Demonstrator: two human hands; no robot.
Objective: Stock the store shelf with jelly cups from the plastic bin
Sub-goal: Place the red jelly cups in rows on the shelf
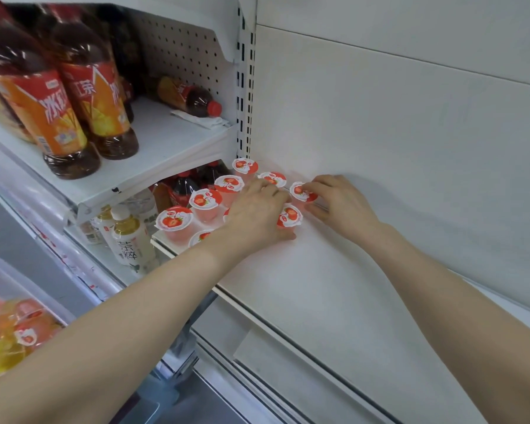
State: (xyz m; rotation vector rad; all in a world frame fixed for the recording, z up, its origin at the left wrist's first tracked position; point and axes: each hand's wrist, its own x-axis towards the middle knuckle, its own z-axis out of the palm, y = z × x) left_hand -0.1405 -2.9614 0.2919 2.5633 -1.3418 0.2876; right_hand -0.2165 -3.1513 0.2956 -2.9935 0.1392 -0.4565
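**White metal store shelf** [318, 301]: carried a cluster of small clear plastic jelly cups with red-and-white strawberry lids [202, 199]. They stood upright in rows at its back left corner.

**Left hand** [254, 212]: lay over the right end of the cluster, fingers and thumb curled round the nearer cup [289, 216], which stood on the shelf.

**Right hand** [338, 200]: was just beside the left hand, fingertips on the lid and thumb at the side of the farther cup [303, 192], grasping it. That cup stood upright near the back panel.

**Clear plastic bin** [19, 276]: sat at lower left, well apart from the cluster, and held more jelly cups, pink and yellow, blurred.

**Adjoining bay:** held large brown iced-tea bottles with orange-red labels [43, 117], upright on the upper shelf. One red-capped bottle [190, 97] lay on its side behind them. A pale tea bottle with a white cap [126, 237] stood below.
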